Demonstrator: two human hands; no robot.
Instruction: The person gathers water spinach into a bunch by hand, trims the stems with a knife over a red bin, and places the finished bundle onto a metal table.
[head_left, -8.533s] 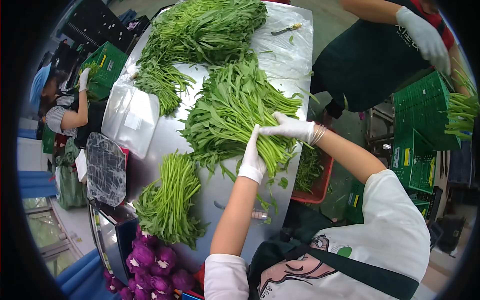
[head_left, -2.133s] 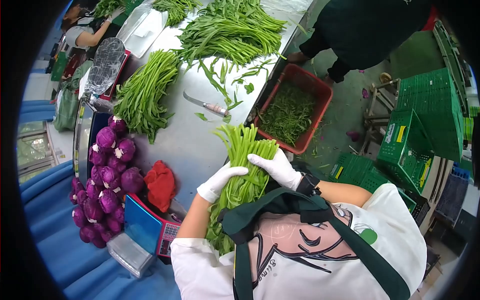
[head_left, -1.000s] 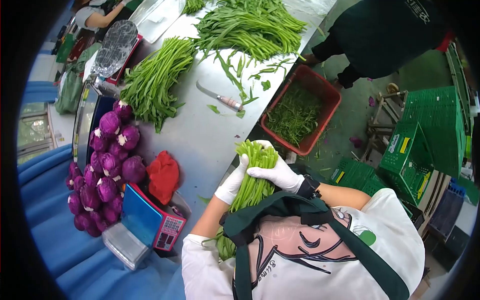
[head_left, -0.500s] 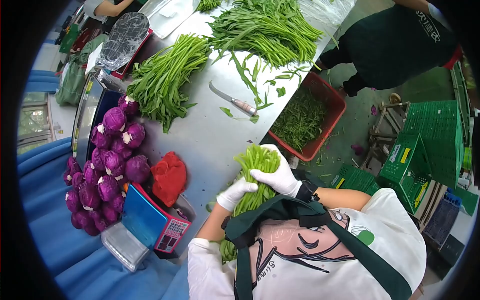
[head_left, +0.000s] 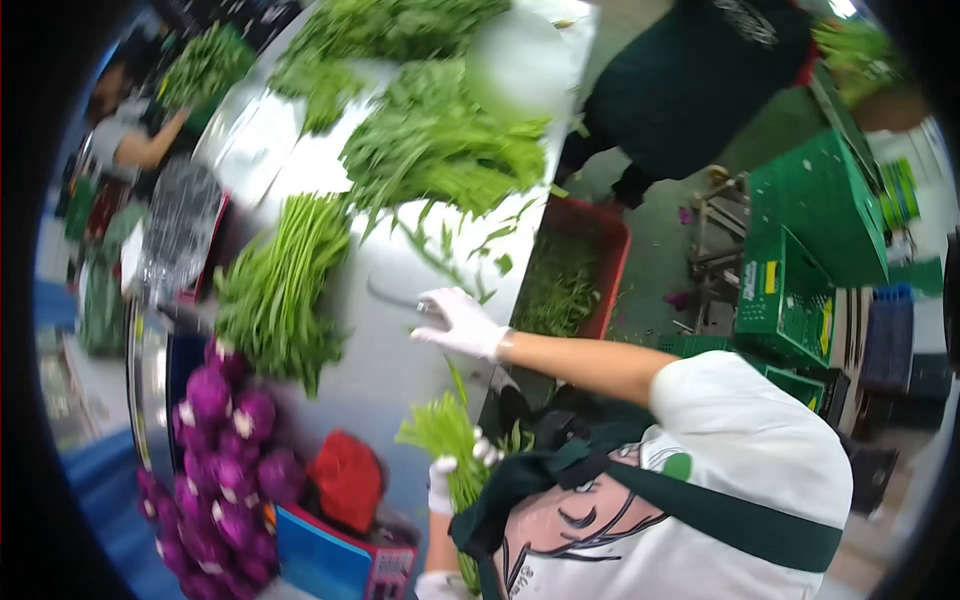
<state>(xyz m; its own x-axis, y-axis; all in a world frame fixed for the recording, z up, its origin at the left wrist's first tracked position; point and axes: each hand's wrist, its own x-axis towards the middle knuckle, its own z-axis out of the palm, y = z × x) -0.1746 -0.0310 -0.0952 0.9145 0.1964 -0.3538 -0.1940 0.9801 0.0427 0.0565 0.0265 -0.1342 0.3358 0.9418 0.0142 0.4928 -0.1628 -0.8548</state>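
Observation:
My left hand (head_left: 440,482), in a white glove, is wrapped round a bunch of leafy green stems (head_left: 440,425), held near my apron at the table's front edge. The lower part of the bunch is partly covered by my hand and apron. My right hand (head_left: 458,322), also gloved, stretches over the table with thumb and fingers apart. It is right at the handle end of a knife with a curved blade (head_left: 388,294); the hand hides most of the handle. Loose green leaves (head_left: 440,255) lie just beyond the knife.
A pile of green stems (head_left: 285,280) lies left, a larger pile (head_left: 440,150) farther back. Purple cabbages (head_left: 215,470), a red cloth (head_left: 347,480) and a blue-topped scale (head_left: 320,555) are at left. A red crate (head_left: 612,270) holds trimmings. Co-workers (head_left: 690,90) stand nearby.
My right hand has let go of the bunch and reached forward to the knife. My left hand keeps the bunch, now lower and tilted. The camera view has shifted.

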